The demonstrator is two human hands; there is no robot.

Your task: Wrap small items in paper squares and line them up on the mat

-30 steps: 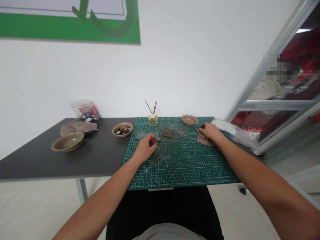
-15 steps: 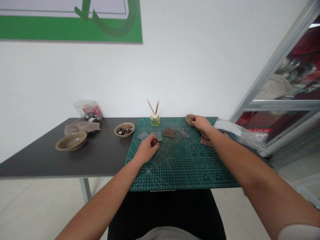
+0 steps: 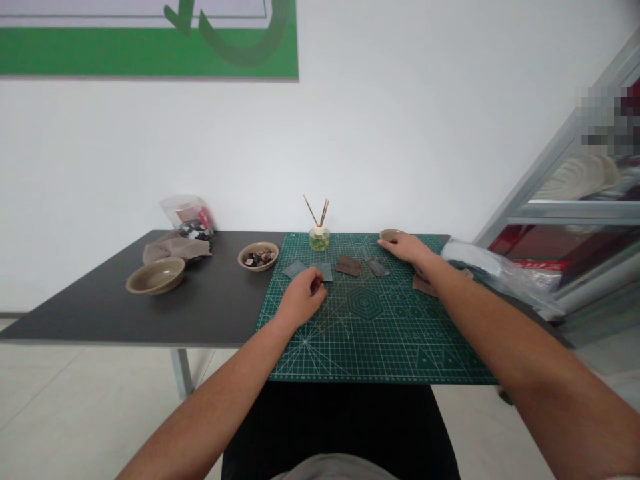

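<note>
My left hand (image 3: 303, 295) rests low over the green cutting mat with its fingers curled together; what they hold, if anything, is hidden. Just beyond it lie two pale flat packets, the left packet (image 3: 294, 269) and the right packet (image 3: 325, 271). To their right are a brown flat packet (image 3: 349, 265) and a clear packet with something dark inside (image 3: 378, 267). My right hand (image 3: 411, 249) is at the near side of a small tan bowl (image 3: 392, 233), covering part of it. Its fingers are drawn together, and I cannot see what is between them.
A reed diffuser (image 3: 319, 239) stands at the mat's back edge. Left on the dark table are a bowl of dark and pale pieces (image 3: 258, 259), a larger bowl (image 3: 156, 276), a brown cloth (image 3: 176, 249) and a clear bag (image 3: 187, 215). A plastic bag (image 3: 500, 267) lies right, beside a glass-fronted cabinet.
My right hand has come from inside the small bowl to its near side. My left hand stays over the mat, its fingers curled tighter. The whole view has shifted slightly.
</note>
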